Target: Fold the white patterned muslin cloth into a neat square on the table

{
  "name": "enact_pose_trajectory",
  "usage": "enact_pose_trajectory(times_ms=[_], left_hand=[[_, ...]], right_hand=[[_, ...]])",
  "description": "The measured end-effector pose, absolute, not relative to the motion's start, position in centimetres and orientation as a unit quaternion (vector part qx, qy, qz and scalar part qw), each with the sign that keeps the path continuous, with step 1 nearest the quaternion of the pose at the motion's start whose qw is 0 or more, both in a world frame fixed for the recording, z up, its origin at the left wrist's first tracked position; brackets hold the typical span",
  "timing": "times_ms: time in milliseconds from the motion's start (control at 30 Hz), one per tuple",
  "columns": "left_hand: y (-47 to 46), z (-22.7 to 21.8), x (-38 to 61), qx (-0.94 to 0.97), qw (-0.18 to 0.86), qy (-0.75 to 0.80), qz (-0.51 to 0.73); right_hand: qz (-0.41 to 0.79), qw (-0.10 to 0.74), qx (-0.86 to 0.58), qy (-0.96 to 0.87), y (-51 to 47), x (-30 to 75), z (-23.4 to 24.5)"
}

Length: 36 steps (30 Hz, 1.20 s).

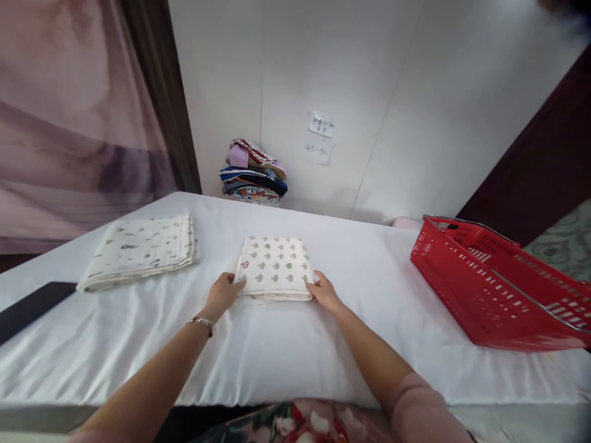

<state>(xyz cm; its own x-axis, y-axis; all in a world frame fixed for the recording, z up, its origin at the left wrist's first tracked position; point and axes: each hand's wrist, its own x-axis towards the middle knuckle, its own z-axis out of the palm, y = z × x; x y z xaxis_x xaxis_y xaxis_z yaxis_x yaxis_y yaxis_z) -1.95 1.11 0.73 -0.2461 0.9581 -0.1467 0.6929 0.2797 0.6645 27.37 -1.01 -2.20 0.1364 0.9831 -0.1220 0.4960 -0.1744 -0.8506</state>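
Note:
A folded white cloth (276, 264) with a small tree-like print lies in front of me on the white-covered table (364, 295). My left hand (224, 292) grips its near left corner, thumb on top and fingers curled at the side. At the near right corner, my right hand (325, 292) pinches the edge in the same way. The cloth's layers show along its near side. Farther left rests a second folded white cloth (141, 249) with a sparse dark print, untouched by either hand.
A red plastic basket (498, 289) stands at the table's right side. Against the wall behind is a stack of folded fabrics (253, 172). A dark flat object (34, 307) lies at the left edge. Paper notes (319, 138) hang on the wall, and a pink curtain (69, 123) hangs left.

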Motion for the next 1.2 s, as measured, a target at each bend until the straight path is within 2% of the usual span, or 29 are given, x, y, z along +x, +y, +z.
enact_pose_trajectory(times_ms=[100,200,300,367,500,733,800,967,1200], left_hand=[[1.3,1.0,-1.8,0.568,0.229,0.756,0.23],[1.3,1.3,-0.9,0.641,0.104,0.718,0.252],[1.5,1.1,0.4,0.725,-0.018,0.637,0.26],[1.7,0.6,1.2,0.764,-0.063,0.597,0.236],[2.2,-0.9,1.9,0.772,-0.055,0.614,0.159],[2.5,-2.4,0.8,0.791,-0.068,0.596,0.119],[2.6,-2.7,0.6,0.789,-0.074,0.598,0.119],[2.5,-3.2,0.6,0.788,-0.065,0.601,0.117],[2.0,-2.1,1.2,0.773,-0.018,0.624,0.112]], right_hand=[[0.372,0.326,-0.674,-0.549,-1.0,27.4,-2.0],[0.357,0.301,-0.68,-0.565,-1.2,27.4,-1.4],[0.274,0.264,-0.691,-0.615,-1.4,27.2,-0.2],[0.19,0.266,-0.669,-0.668,-1.3,26.6,0.6],[0.082,0.298,-0.576,-0.757,-0.3,23.9,2.3],[0.043,0.272,-0.537,-0.797,4.2,18.3,5.2],[0.044,0.251,-0.548,-0.797,5.9,18.3,4.8],[0.138,0.141,-0.644,-0.74,8.9,21.0,1.0],[0.137,0.137,-0.644,-0.74,9.5,21.5,-0.8]])
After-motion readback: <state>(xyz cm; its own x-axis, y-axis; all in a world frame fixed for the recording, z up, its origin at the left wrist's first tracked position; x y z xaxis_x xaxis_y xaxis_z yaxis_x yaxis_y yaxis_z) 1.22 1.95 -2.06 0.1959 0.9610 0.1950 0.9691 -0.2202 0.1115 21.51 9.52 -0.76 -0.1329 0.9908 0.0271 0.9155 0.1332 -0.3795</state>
